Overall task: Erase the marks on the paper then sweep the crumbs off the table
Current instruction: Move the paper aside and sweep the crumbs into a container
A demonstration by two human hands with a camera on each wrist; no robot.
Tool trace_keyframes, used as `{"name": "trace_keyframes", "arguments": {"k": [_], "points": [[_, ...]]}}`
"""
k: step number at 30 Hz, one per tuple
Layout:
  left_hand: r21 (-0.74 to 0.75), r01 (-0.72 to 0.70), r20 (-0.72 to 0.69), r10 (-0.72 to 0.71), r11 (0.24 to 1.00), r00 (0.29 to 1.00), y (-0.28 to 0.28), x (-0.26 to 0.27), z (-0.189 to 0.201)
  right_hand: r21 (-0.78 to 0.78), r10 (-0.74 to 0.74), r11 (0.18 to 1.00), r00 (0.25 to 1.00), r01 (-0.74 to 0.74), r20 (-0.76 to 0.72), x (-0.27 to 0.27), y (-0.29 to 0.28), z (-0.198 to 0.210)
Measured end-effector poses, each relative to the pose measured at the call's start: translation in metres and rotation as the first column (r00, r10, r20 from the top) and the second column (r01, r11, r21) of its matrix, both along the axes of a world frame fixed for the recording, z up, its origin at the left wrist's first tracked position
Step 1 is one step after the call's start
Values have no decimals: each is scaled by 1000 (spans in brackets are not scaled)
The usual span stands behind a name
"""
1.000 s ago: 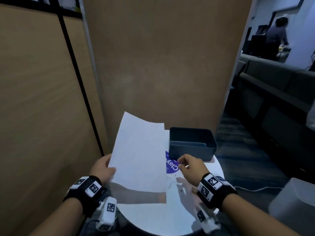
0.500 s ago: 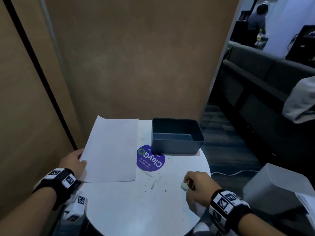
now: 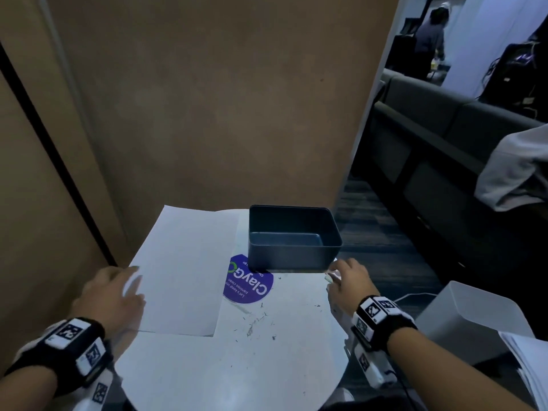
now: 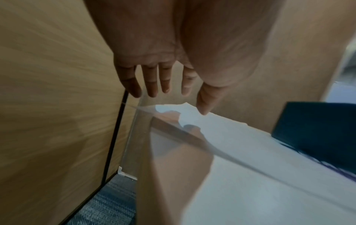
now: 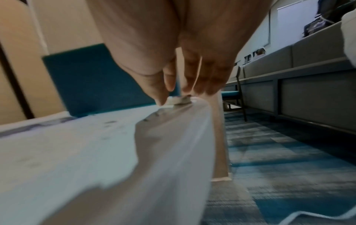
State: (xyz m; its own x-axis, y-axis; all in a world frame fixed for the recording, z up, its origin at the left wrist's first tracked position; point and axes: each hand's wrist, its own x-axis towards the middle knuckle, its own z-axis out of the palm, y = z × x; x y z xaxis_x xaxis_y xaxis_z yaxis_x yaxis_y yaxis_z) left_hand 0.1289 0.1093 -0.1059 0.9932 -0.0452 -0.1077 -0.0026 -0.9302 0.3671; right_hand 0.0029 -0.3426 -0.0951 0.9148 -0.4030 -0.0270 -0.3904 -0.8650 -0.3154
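Pinching a half-hidden eraser, right hand, crumbs blurred

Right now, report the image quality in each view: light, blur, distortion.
Head view: dim, bluish, wide-angle bend at the edges; paper and crumbs readable, left hand smeared. Left wrist view: streaked blur on the wall, fingers fairly sharp. Right wrist view: table blurred, eraser soft.

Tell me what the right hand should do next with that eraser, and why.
Probably set the eraser down by the blue bin, freeing the right hand to sweep. The paper looks clean, and dark crumbs lie loose on the white table.
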Motion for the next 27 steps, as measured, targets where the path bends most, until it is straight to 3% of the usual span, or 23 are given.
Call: {"name": "trace_keyframes", "arguments": {"k": [3,5,7,9,12,14,18,21,24,25,27], "points": [[167,150,-4,-152,974,988,-16,-13,4,81,-44,996,966,24,254,-2,12,12],[232,204,-69,-194,951,979,-30,-18,8,170,-107,984,937,53,331,1,17,26],[255,199,-99,-179,946,979,-38,-22,14,136,-44,991,956,4,291,0,25,34],[284,179,-99,-157,942,983,-39,-22,16,83,128,986,973,-146,192,-7,38,31],[287,175,-101,-151,942,983,-37,-17,18,197,311,931,950,-309,18,-18,54,10],[236,167,-71,-154,957,985,-37,-15,17,189,338,930,935,-315,-104,-20,57,-4],[204,239,63,-256,949,965,-40,-36,14,-12,353,927,882,-375,-312,-29,71,-18],[169,364,73,-380,916,922,-47,-67,11,1,466,872,828,-490,-313,-49,97,-26],[140,577,-18,-581,805,814,-72,-96,7,91,625,771,721,-630,-299,-70,120,-26],[135,629,-51,-629,766,776,-82,-104,4,122,639,764,721,-633,-268,-72,119,-23],[158,692,-130,-680,704,721,-101,-116,1,104,567,824,811,-557,-147,-68,103,-18]]}}
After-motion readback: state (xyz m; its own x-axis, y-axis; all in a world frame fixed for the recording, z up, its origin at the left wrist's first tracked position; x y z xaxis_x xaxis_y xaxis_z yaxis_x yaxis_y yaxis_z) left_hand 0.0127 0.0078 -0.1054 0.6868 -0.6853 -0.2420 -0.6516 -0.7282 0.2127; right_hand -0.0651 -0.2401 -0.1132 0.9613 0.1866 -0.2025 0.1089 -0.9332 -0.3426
